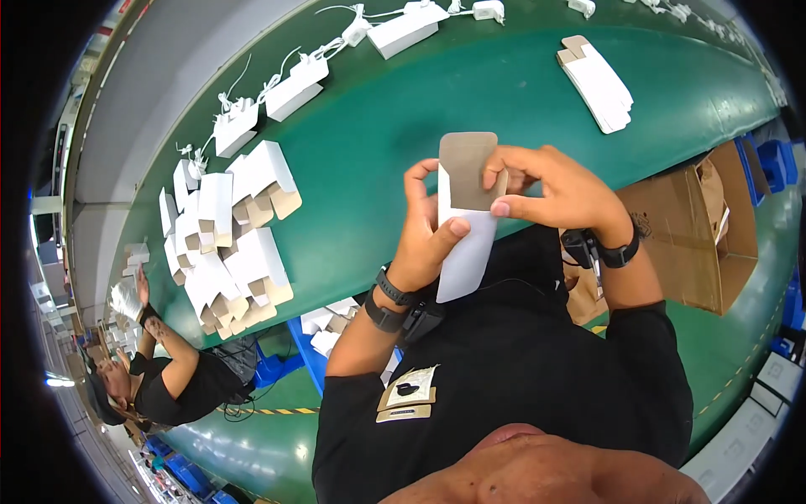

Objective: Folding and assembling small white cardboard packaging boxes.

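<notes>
A small white carton (pixel 467 252) with a brown inner side stands tilted between my hands, its long end flap raised. My left hand (pixel 416 239) is closed on its left side, thumb on the white front and fingers behind. At the upper right edge, my right hand (pixel 562 189) grips a side flap, thumb in front and bent fingers against the brown inside. The inside of the carton is hidden from this angle. On the green table (pixel 361 185) to the left lies a heap of white cartons (pixel 217 210), many with brown flaps open.
Flat white cartons (pixel 598 88) lie stacked at the far right. White chargers with cables (pixel 356 32) and several cartons line the far side. A large brown cardboard box (pixel 684 244) stands by the table at right. A co-worker (pixel 172 370) works at the left end.
</notes>
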### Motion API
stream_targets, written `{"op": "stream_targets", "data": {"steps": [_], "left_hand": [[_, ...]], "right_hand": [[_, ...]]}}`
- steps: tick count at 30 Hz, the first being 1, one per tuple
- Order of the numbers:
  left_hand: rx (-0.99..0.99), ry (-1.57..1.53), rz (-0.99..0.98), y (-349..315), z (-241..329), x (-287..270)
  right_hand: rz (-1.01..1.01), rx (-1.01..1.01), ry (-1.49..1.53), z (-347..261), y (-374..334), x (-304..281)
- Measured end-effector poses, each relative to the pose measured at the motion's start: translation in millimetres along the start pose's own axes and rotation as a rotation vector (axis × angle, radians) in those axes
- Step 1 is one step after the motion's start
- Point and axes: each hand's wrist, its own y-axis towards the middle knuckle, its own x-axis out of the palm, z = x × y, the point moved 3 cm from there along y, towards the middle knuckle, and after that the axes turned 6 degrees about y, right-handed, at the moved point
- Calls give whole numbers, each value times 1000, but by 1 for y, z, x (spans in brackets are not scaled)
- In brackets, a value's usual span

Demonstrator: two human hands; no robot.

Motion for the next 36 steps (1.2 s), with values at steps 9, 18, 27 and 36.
{"op": "stream_targets", "data": {"steps": [9, 18, 27, 36], "left_hand": [[161, 145, 162, 5, 10, 4], [200, 179, 183, -6, 12, 5], [179, 235, 137, 3, 5, 5], [401, 514, 40, 14, 13, 25]], "right_hand": [[449, -456, 507, 20, 2, 40], [490, -533, 731, 38, 26, 56], [778, -830, 446, 5, 2, 47], [645, -685, 366, 4, -21, 18]]}}
